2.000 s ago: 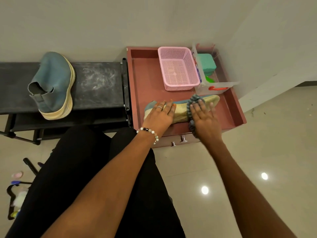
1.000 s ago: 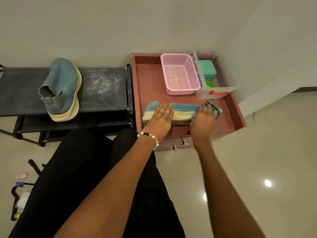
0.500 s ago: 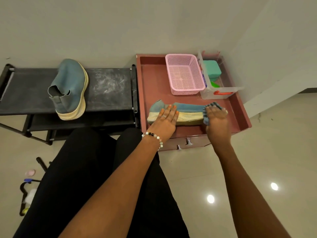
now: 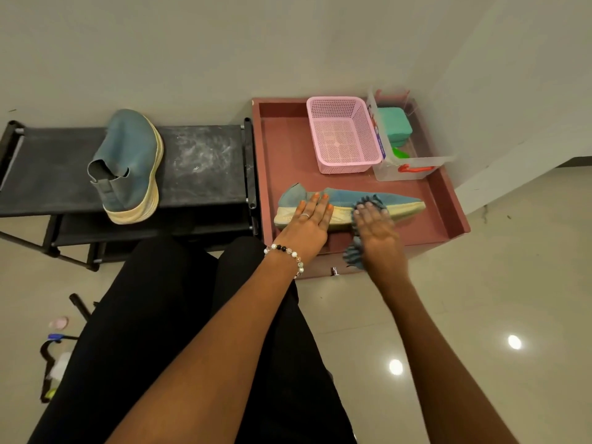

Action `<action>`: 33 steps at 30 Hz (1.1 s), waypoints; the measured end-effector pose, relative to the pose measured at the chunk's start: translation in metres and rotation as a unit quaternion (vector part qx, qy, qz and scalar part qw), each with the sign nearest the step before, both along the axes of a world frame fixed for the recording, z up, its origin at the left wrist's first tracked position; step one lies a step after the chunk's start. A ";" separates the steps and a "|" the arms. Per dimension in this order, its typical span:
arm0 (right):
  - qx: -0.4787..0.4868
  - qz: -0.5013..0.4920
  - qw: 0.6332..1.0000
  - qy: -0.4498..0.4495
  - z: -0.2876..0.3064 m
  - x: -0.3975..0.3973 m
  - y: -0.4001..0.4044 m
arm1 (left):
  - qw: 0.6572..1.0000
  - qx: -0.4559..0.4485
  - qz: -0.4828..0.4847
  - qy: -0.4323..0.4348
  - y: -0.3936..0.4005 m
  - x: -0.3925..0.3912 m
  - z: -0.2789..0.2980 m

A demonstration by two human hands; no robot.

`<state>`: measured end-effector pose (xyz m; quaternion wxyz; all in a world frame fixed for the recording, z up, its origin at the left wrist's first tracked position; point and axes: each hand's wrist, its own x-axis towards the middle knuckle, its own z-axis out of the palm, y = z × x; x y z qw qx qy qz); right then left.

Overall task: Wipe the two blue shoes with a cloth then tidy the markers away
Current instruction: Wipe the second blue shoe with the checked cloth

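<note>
Wiping step underway on 1 of 2 blue shoes. This blue shoe point(image 4: 349, 205) lies on its side in a reddish tray point(image 4: 288, 161) at 1 o'clock. The left hand point(image 4: 306, 225) steadies its heel, fingers flat and together. The right hand point(image 4: 376, 225) presses a blue cloth point(image 4: 354, 253) onto the sole, fingers flat upon it. The second blue shoe point(image 4: 128, 165) waits on a black shoe rack point(image 4: 198, 161) at 10 o'clock, probably next. No markers identifiable. Pink basket point(image 4: 344, 134), clear bin point(image 4: 407, 161), white walls, glossy floor.
</note>
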<state>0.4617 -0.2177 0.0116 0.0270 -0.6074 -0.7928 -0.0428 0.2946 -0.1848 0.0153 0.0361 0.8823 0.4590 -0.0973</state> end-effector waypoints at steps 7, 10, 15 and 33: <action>0.043 -0.234 0.966 0.103 0.029 0.052 0.025 | 1.000 0.007 -0.003 -0.004 0.000 -0.001 -0.001; 0.022 -0.294 0.955 0.032 0.030 0.027 0.032 | 1.000 0.003 0.004 -0.002 0.001 0.001 0.000; 0.014 -0.097 0.993 0.069 -0.005 -0.038 0.008 | 1.000 -0.005 0.008 -0.008 0.001 0.003 -0.001; 0.109 -0.263 0.939 0.192 -0.028 -0.004 -0.045 | 0.999 -0.018 -0.019 -0.018 0.002 -0.002 -0.004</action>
